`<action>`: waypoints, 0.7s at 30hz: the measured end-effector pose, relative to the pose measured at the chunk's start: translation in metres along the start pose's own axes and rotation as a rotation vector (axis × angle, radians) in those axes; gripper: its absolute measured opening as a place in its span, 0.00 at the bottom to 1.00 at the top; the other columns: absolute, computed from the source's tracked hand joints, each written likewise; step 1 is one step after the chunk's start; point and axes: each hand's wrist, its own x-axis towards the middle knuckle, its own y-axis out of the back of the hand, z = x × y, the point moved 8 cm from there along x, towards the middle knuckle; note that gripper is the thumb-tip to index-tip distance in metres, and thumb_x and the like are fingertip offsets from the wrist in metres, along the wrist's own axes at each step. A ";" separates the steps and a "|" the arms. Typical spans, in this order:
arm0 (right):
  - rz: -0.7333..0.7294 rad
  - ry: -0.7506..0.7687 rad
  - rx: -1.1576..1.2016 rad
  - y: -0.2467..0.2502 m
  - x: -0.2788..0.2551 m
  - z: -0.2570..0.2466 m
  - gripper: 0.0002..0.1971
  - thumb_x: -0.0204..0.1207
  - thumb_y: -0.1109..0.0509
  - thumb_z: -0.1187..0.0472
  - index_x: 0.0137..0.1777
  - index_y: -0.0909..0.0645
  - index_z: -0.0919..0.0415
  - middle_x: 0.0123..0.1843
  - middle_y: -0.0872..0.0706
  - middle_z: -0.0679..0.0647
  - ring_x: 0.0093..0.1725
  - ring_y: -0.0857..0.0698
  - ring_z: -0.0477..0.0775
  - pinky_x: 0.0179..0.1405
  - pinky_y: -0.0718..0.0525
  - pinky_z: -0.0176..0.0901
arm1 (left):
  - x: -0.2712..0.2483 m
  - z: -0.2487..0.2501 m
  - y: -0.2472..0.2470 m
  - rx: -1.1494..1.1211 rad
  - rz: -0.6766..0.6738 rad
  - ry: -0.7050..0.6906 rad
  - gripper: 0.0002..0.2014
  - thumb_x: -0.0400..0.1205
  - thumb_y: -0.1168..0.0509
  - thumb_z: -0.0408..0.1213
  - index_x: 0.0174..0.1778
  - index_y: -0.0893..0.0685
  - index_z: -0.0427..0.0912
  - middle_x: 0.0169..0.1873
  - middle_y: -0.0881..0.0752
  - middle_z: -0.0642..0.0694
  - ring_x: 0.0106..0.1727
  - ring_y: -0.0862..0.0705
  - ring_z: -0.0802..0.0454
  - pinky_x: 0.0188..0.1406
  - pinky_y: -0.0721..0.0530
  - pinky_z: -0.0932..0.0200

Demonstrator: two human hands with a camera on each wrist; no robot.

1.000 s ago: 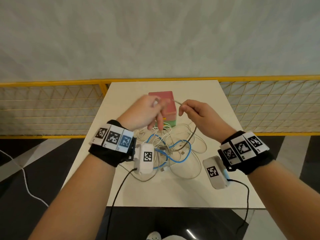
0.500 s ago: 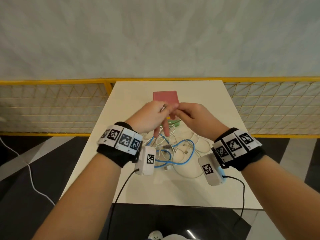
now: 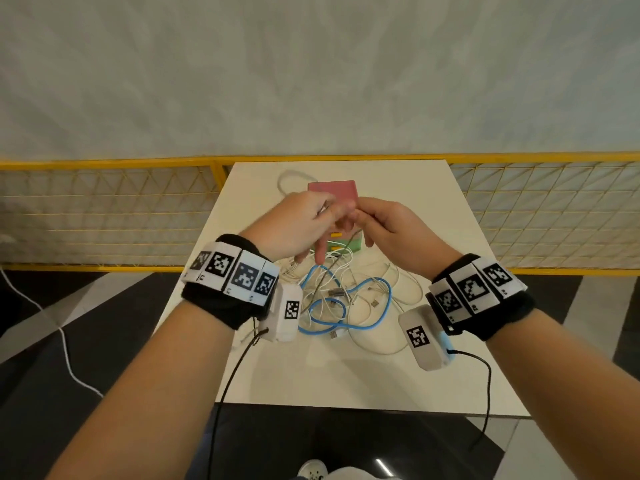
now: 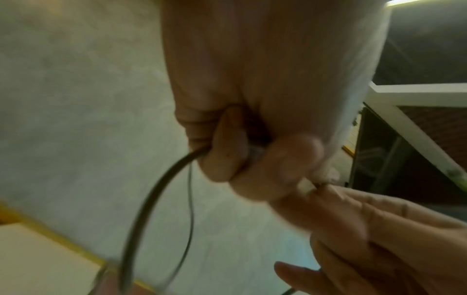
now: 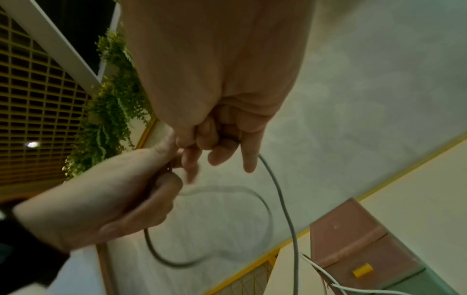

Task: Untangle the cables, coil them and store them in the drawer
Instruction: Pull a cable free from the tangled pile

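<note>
My left hand (image 3: 304, 225) and right hand (image 3: 381, 223) meet fingertip to fingertip above the table (image 3: 363, 375), both holding a thin grey cable (image 5: 278, 191). In the left wrist view the grey cable (image 4: 151, 199) leaves my curled left fingers as a loop. In the right wrist view it runs down from my right fingers, and a loop hangs below the left hand (image 5: 106, 201). Below the hands lies a tangle of blue cable (image 3: 346, 306) and white cables (image 3: 384, 341). The small drawer unit (image 3: 334, 195), pink on top with yellow handles, stands behind the hands.
A loop of white cable (image 3: 287, 180) lies left of the drawer unit at the table's far end. A yellow mesh fence (image 3: 104, 209) runs behind and beside the table. Black wires hang from both wrist cameras over the table's near edge.
The hands, apart a second ago with the grey cable stretched between them, have come together over the drawer unit. A loop of cable now hangs from the left hand.
</note>
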 end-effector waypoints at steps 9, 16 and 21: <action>0.058 -0.112 0.027 0.013 -0.008 0.024 0.14 0.86 0.45 0.60 0.44 0.20 0.63 0.28 0.22 0.56 0.28 0.22 0.48 0.53 0.18 0.63 | -0.013 -0.009 0.085 -0.094 0.644 0.048 0.09 0.89 0.43 0.46 0.51 0.19 0.50 0.19 0.18 0.43 0.12 0.30 0.51 0.17 0.30 0.61; 0.047 -0.012 0.031 0.014 0.000 -0.001 0.12 0.86 0.43 0.60 0.45 0.21 0.60 0.27 0.21 0.52 0.31 0.22 0.57 0.49 0.18 0.62 | -0.001 0.023 0.016 0.036 0.161 -0.078 0.16 0.88 0.42 0.46 0.35 0.21 0.47 0.16 0.20 0.49 0.12 0.27 0.61 0.22 0.30 0.71; -0.002 -0.179 0.122 0.025 -0.017 0.013 0.13 0.87 0.47 0.62 0.47 0.23 0.65 0.26 0.26 0.52 0.24 0.20 0.52 0.39 0.13 0.68 | -0.013 0.009 0.068 -0.198 0.545 -0.027 0.11 0.87 0.38 0.44 0.46 0.17 0.41 0.10 0.25 0.53 0.11 0.31 0.60 0.18 0.33 0.72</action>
